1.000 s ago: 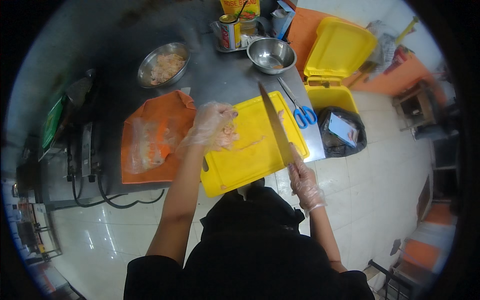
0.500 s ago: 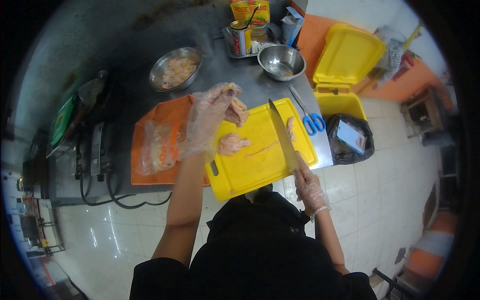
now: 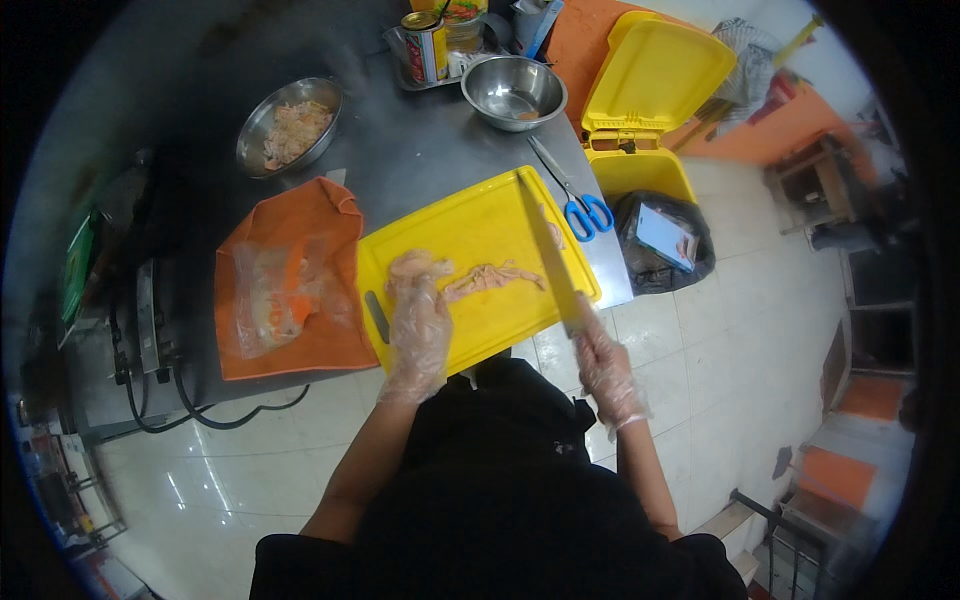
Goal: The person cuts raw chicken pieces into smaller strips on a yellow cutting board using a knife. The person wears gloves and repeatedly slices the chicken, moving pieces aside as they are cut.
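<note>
My left hand (image 3: 418,335), in a clear plastic glove, is on the left part of the yellow cutting board (image 3: 460,222). Its fingers close on the near edge of a lump of raw chicken (image 3: 418,265); the fingertips are partly hidden. Right of that lump lies a long, crinkled strip of pale raw chicken (image 3: 490,280). My right hand (image 3: 607,372), also gloved, grips the handle of a large knife (image 3: 548,250). The blade points away from me over the board's right side, partly covering small chicken scraps (image 3: 552,230).
Blue-handled scissors (image 3: 588,215) lie right of the board. Beyond are a steel bowl (image 3: 480,105) and one holding raw chicken (image 3: 300,135). An orange cloth (image 3: 345,215) with a plastic bag (image 3: 265,300) lies left. A yellow lidded bin (image 3: 640,175) stands right of the table.
My left hand has come down from above the board to the chicken lump, and the piece it held is no longer in the air. A larger strip now lies mid-board. The whole view has shifted.
</note>
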`<state>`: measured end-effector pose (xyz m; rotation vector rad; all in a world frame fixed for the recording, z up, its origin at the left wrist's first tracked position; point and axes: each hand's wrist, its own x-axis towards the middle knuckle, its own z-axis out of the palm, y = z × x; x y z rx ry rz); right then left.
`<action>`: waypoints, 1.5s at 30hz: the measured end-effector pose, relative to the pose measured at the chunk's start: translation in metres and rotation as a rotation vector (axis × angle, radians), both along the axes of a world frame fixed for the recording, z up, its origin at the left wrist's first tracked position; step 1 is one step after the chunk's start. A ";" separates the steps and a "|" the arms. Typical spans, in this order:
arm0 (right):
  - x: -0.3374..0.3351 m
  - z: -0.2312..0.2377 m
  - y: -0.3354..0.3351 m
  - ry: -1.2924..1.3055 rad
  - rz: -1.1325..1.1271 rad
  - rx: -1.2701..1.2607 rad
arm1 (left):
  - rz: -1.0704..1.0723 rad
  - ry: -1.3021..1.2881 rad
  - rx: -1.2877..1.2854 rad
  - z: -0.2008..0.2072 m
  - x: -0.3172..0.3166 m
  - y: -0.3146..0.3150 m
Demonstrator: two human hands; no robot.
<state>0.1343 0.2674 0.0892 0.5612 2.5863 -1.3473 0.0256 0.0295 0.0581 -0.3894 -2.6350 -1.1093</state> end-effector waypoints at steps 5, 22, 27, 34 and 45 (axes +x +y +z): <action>0.022 -0.006 -0.009 0.094 0.198 0.068 | -0.247 0.040 -0.116 0.000 -0.011 0.026; -0.029 -0.008 0.000 0.204 0.190 0.266 | -0.031 -0.111 -0.445 -0.017 -0.011 0.010; 0.000 -0.010 -0.006 0.097 0.254 0.298 | -0.137 0.106 -0.233 -0.001 -0.004 0.023; 0.025 0.005 -0.030 -0.080 0.357 0.425 | -0.166 -0.014 -0.226 -0.018 -0.025 0.050; -0.045 0.006 -0.045 -0.284 0.333 0.362 | -0.112 -0.004 -0.178 -0.030 -0.026 0.055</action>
